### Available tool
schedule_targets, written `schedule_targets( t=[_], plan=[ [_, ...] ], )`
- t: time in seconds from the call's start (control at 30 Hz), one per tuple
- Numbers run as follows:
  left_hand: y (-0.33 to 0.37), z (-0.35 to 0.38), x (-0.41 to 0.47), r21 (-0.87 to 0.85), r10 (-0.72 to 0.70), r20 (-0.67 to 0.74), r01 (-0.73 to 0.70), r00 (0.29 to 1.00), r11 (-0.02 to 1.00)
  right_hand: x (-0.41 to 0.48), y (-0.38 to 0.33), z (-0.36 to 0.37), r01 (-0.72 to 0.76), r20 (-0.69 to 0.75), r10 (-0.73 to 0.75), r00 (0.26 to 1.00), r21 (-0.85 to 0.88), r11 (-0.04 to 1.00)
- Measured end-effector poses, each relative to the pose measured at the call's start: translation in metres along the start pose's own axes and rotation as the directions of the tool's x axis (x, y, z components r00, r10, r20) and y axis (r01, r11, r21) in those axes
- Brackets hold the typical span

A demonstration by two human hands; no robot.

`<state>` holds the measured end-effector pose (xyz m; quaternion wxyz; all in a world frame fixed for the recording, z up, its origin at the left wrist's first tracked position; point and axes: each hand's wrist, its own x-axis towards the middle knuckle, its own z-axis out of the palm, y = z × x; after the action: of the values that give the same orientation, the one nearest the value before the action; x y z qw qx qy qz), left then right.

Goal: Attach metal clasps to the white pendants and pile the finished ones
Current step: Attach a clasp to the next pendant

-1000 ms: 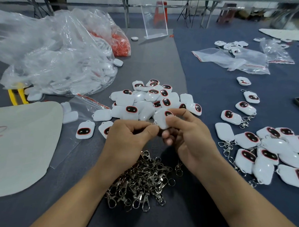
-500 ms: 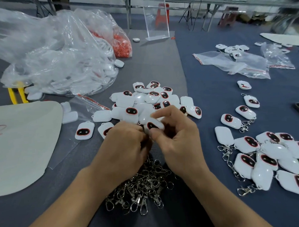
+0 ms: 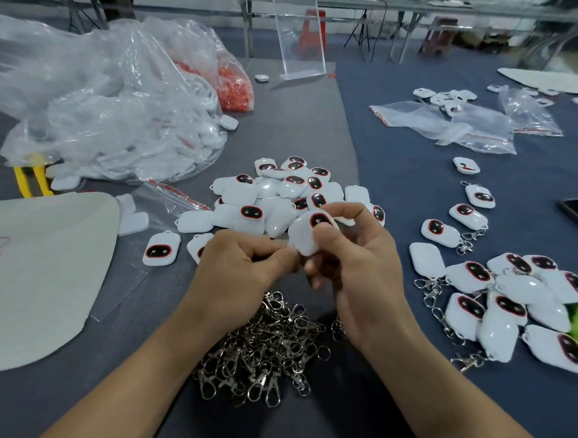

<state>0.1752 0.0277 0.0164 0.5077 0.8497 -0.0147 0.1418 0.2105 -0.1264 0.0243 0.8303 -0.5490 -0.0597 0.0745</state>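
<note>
Right hand (image 3: 359,268) grips one pendant (image 3: 302,241) over the clasp heap (image 3: 263,349); left hand (image 3: 237,270) pinches at its edge, probably a clasp. Finished pile (image 3: 516,301) lies right; many bare pendants (image 3: 247,214) remain.

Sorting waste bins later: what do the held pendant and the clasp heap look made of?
Held pendant: likely glossy white plastic, smooth moulded shell catching soft highlights. Clasp heap: shiny silver-toned metal, bright glints on thin rings and hooks; plating cannot be told.
</note>
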Motion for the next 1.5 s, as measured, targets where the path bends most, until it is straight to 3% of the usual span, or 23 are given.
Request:
schedule_targets(
  t=[0.07,0.13,0.17,0.23,0.3,0.37,0.47,0.7,0.77,0.83,0.9,1.0,1.17,1.23,1.3,1.4,1.5],
  plan=[
    [-0.001,-0.002,-0.002,0.427,0.174,0.073,-0.189,0.982,0.884,-0.003,0.006,-0.003,0.23,0.087,-0.213,0.973,-0.351,0.908],
    [0.002,-0.004,-0.003,0.607,0.269,0.154,-0.305,0.951,0.734,-0.007,0.009,-0.002,0.382,0.223,-0.31,0.924,-0.558,0.737],
    [0.003,-0.003,-0.003,0.63,0.295,0.161,-0.328,0.942,0.704,-0.008,0.009,-0.002,0.396,0.234,-0.32,0.918,-0.562,0.726],
    [0.005,0.0,-0.002,0.625,0.316,0.12,-0.319,0.941,0.712,-0.004,0.005,-0.006,0.298,0.135,-0.266,0.955,-0.448,0.843],
    [0.006,0.006,-0.003,0.492,0.265,0.027,-0.243,0.964,0.836,0.004,-0.001,-0.009,0.084,0.001,-0.086,0.996,-0.205,0.975],
    [0.003,0.011,-0.003,0.264,0.113,-0.017,-0.105,0.993,0.959,0.009,-0.003,-0.009,-0.12,-0.066,0.119,0.991,-0.013,0.993],
    [-0.002,0.014,-0.004,0.124,0.05,-0.043,-0.045,0.998,0.991,0.012,-0.001,-0.007,-0.238,-0.045,0.241,0.969,0.067,0.969],
    [0.006,0.011,-0.01,0.077,0.136,-0.192,-0.124,0.972,0.989,0.008,-0.004,-0.006,-0.234,0.001,0.234,0.972,0.013,0.972],
    [0.007,0.012,-0.012,0.197,0.199,-0.158,-0.167,0.967,0.966,0.004,-0.003,-0.004,-0.138,-0.024,0.137,0.99,-0.047,0.989],
    [0.007,0.011,-0.012,0.326,0.257,-0.119,-0.207,0.959,0.923,-0.002,-0.002,-0.003,0.072,-0.02,-0.077,0.997,-0.171,0.983],
    [0.007,0.009,-0.011,0.39,0.322,-0.073,-0.27,0.944,0.88,-0.01,0.0,-0.001,0.273,0.033,-0.278,0.96,-0.33,0.904],
    [0.005,0.01,-0.012,0.49,0.391,0.024,-0.352,0.92,0.797,-0.012,0.003,0.0,0.344,0.095,-0.342,0.935,-0.489,0.802],
    [0.006,0.011,-0.011,0.491,0.295,-0.017,-0.25,0.955,0.835,0.02,-0.017,-0.031,0.173,-0.07,-0.302,0.951,-0.69,0.703],
    [0.002,0.01,-0.011,0.493,0.268,-0.016,-0.226,0.963,0.84,0.031,-0.031,-0.052,0.051,-0.129,-0.274,0.953,-0.825,0.563],
    [-0.002,0.008,-0.01,0.505,0.227,-0.03,-0.181,0.973,0.844,0.036,-0.041,-0.068,-0.079,-0.161,-0.21,0.964,-0.932,0.352],
    [-0.007,0.006,-0.009,0.499,0.108,-0.059,-0.065,0.992,0.864,0.035,-0.044,-0.071,-0.13,-0.146,-0.205,0.968,-0.988,0.087],
    [-0.009,0.004,-0.009,0.474,0.033,-0.065,0.001,0.997,0.88,0.032,-0.041,-0.066,-0.043,-0.055,-0.317,0.947,-0.998,0.042]
  ],
)
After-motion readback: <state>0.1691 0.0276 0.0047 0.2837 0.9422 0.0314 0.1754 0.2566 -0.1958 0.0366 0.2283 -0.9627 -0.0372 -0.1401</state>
